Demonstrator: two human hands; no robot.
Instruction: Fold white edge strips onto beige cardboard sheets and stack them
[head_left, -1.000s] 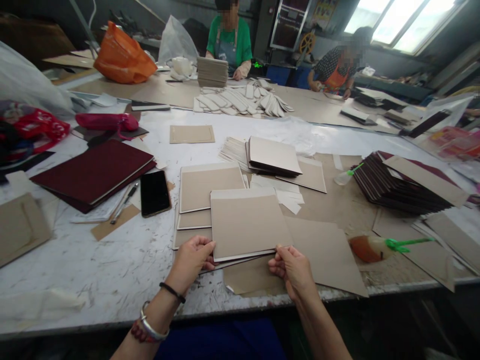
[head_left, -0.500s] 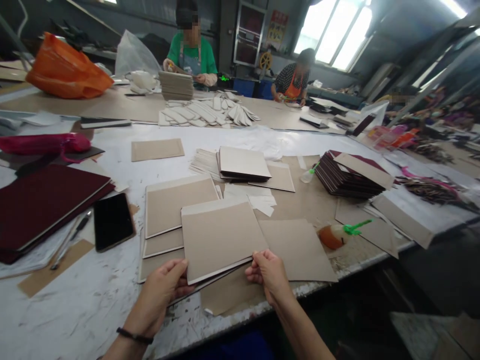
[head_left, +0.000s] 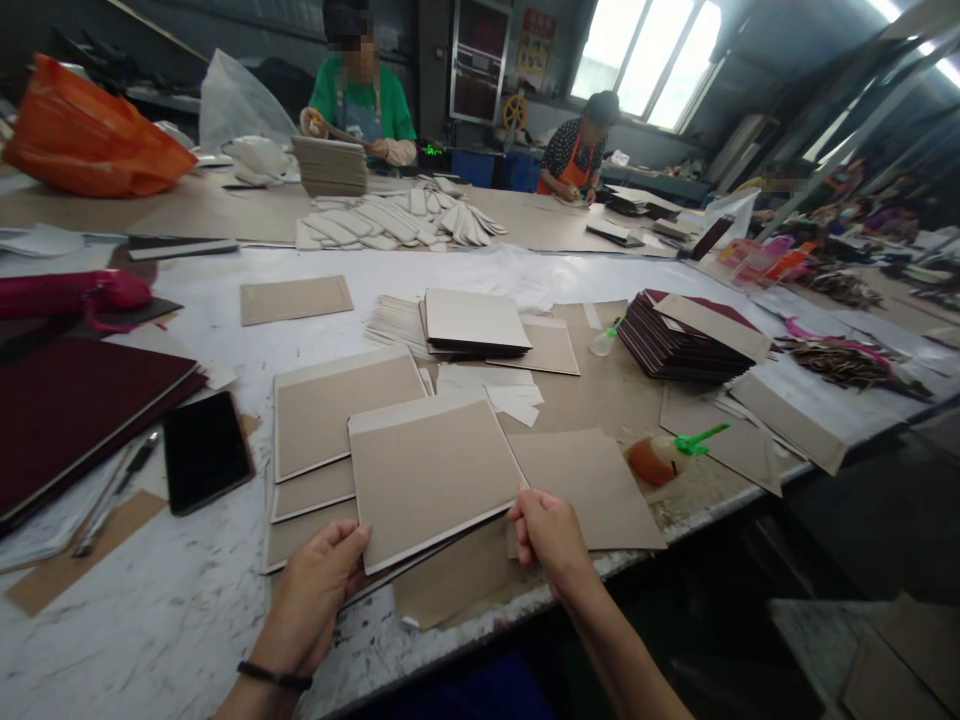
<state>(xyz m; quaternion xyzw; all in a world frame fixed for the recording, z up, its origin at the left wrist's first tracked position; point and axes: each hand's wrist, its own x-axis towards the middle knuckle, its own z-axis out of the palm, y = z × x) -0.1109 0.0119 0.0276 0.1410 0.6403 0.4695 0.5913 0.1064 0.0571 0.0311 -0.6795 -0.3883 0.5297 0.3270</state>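
A beige board panel [head_left: 435, 480] with a pale strip along its far edge is held tilted just above the table. My left hand [head_left: 326, 575] grips its near left corner, thumb on top and fingers underneath. At the near right corner, my right hand [head_left: 551, 535] pinches the edge between thumb and curled fingers. Similar panels [head_left: 341, 410] lie overlapped behind and to the left of it. Under the right side rests a plain beige sheet [head_left: 592, 490]. A squeeze bottle with amber liquid and a green nozzle [head_left: 660, 458] lies beyond my right hand.
A black phone [head_left: 208, 452], a pen [head_left: 120, 490] and a maroon folder [head_left: 82, 420] lie at left. Farther back are a stack of pale panels [head_left: 476, 320] and a maroon stack [head_left: 682, 335]. Two people work across the table, one in a green top [head_left: 394, 100].
The view has shifted slightly, so most things sit a little further left. My right hand has slid slightly up the panel's right edge; both hands still hold the panel.
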